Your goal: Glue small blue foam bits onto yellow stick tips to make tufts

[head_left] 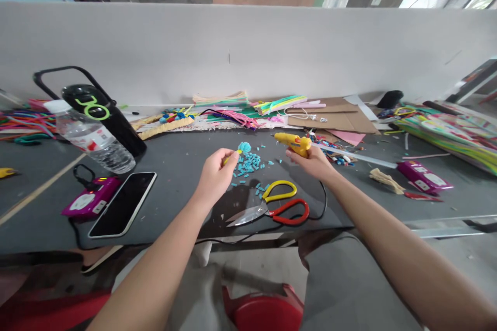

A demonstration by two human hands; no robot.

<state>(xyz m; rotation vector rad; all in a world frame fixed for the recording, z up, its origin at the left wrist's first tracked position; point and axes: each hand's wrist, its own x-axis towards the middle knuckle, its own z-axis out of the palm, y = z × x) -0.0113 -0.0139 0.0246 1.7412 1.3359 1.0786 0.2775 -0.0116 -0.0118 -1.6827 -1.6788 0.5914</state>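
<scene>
Pinched in my left hand (218,171) is a thin yellow stem topped by a small blue tufted head (244,147), like a little craft flower. Beneath and beside it lie many short blue snippets (250,164) on the dark table. My right hand (310,161) grips a yellow hot glue gun (292,141), its nozzle pointing left toward the blue head but apart from it. A long translucent glue stick (353,154) juts from the back of the gun. Closer to me rests a pair of scissors (267,210) with one yellow and one red handle loop.
At left stand a clear water bottle (95,139) and a black flask (112,119), near a phone (123,206) and a purple power strip (93,197). Another purple box (423,177) sits at right. Pipe cleaners (279,105) and cardboard (330,119) line the white partition (248,51). A black cord (324,201) trails beside the scissors.
</scene>
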